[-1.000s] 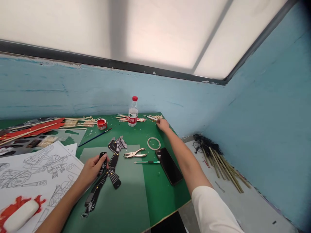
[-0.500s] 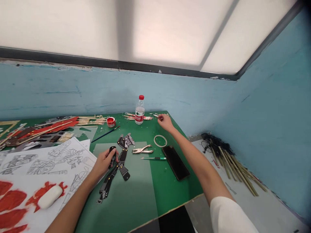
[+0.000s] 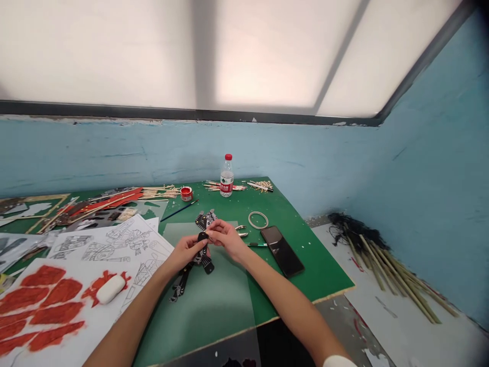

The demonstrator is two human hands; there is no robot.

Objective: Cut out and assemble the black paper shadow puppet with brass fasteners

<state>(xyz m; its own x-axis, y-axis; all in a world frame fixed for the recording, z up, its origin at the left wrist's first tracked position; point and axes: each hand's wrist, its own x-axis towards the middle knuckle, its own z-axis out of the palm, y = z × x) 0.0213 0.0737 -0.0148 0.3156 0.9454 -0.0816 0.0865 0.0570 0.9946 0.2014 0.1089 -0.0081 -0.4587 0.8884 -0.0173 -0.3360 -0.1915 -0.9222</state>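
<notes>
My left hand [image 3: 186, 253] is closed on a black strip-shaped part of a jointed cut-out puppet [image 3: 183, 283], holding it by its rounded end. Fingertips of my right hand [image 3: 225, 238] pinch together at that same end; whatever they hold is too small to make out. Below my hands, the puppet's black limbs with light cut patterns rest on a translucent mat [image 3: 214, 311]. Its patterned upper part [image 3: 206, 218] lies just beyond my fingers. Silver hole-punch pliers [image 3: 241, 230] are partly hidden behind my right hand, and a green cutter [image 3: 256, 244] lies beside my right wrist.
Right of the mat are a phone [image 3: 282, 251] and a pale ring [image 3: 259, 220]. A water bottle [image 3: 226, 184], red paint jar [image 3: 186, 193], brush [image 3: 179, 209] and pen [image 3: 260, 187] by small beige bits stand or lie farther back. Drawings [image 3: 110, 244] and a white mouse [image 3: 111, 289] are left.
My right hand has come back from the small beige bits at the table's far corner to the puppet part in my left hand. The left hand has lifted that part slightly.
</notes>
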